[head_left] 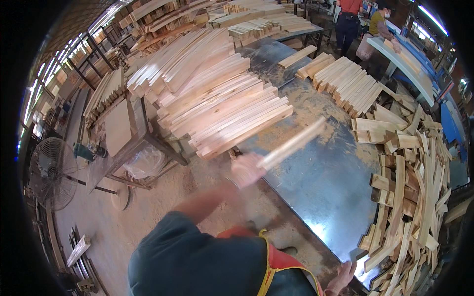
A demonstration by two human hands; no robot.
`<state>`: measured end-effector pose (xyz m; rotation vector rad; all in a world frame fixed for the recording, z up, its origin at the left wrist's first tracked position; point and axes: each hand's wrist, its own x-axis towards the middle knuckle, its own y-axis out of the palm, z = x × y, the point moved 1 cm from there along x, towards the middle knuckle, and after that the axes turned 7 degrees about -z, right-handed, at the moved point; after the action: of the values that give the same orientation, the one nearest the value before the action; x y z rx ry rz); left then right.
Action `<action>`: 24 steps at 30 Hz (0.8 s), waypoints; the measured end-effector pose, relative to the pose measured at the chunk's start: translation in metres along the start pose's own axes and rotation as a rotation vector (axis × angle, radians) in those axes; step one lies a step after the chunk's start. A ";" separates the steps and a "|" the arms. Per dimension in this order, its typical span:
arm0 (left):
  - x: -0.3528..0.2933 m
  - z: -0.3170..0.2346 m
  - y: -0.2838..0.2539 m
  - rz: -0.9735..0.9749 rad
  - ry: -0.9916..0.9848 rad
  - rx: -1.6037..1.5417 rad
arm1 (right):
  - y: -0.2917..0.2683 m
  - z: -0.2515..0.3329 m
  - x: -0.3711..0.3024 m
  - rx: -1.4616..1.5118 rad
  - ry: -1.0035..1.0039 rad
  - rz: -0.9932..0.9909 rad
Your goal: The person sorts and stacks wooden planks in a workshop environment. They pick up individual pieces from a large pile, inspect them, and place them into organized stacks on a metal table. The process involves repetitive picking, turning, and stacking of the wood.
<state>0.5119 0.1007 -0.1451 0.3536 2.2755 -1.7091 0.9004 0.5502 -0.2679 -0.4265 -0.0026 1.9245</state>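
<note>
Left hand [247,170]: grip closed around the near end of one wood strip [295,141], both motion-blurred. The strip slants from the grip over the desk [321,185]; an end hold presumably leaves its length free.

Right hand [340,278]: well apart from that grip, at the desk's near edge, perhaps for support; whether its fingers are curled is unclear.

Large stack of strips [224,111]: just beyond the left grip, laid side by side, seemingly for tidiness and easy reach.

Smaller row of strips [348,84]: farther beyond, to the right.

Heap of offcuts [412,187]: well right, loosely piled.
</note>
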 end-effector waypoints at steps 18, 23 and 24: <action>0.137 0.124 -0.030 -0.467 0.215 0.892 | 0.082 0.161 0.132 0.102 -0.346 -0.115; 0.093 -0.070 0.069 -0.187 0.432 0.134 | 0.077 0.242 0.278 0.023 -0.444 -0.168; 0.087 -0.102 0.074 -0.097 0.485 0.075 | 0.090 0.255 0.297 0.073 -0.310 -0.116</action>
<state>0.4494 0.2216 -0.2158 0.7587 2.5940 -1.9286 0.6478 0.8321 -0.1343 -0.0747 -0.1552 1.8515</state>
